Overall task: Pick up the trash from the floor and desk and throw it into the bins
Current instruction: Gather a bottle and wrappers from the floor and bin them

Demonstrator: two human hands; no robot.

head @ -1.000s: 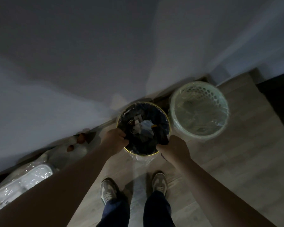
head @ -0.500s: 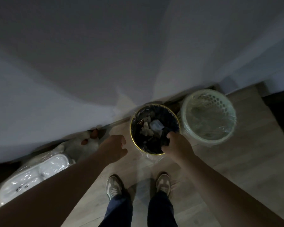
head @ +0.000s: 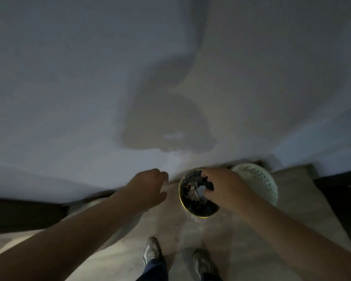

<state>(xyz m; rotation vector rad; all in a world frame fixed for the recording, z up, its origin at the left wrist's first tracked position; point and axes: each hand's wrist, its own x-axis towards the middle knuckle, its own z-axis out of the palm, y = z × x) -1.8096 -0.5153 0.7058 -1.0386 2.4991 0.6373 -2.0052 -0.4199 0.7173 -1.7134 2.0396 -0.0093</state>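
A pale wall (head: 89,78) is seen across the upper part of the view, from 9 through 12 to 3 o'clock. A soft grey shadow (head: 166,122) is cast on it at centre. A light, wood-toned floor (head: 241,250) is laid from 4 to 8 o'clock. Dark areas are located at 9 o'clock (head: 18,213) and 3 o'clock (head: 342,195); their nature cannot be determined. At 6 o'clock, a left shoe (head: 151,250) and a right shoe (head: 203,262) are planted apart on the floor, with dark blue trouser legs (head: 156,270) at the lower edge.
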